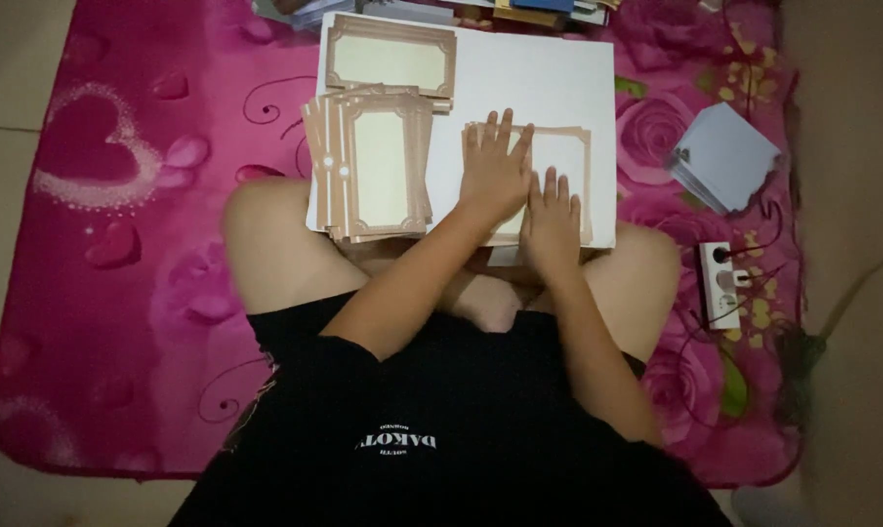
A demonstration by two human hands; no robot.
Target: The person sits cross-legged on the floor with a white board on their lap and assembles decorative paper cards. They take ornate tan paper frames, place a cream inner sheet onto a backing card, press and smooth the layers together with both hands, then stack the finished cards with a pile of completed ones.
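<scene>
Now both hands, left hand (495, 171) and right hand (552, 222), spread flat on the bordered card (570, 156).

No packages, labels, signs, screens

A board (558, 68) rests across the seated person's knees. On it, a stack of cards (368, 176) lies at nine o'clock, a single card (390, 57) at eleven, and another card (558, 166) at three, under both hands, left hand (495, 171) beside right hand (552, 220). Off the board at three o'clock lies what may be a pile of envelopes (724, 156), with a power strip (722, 283) at four.
</scene>
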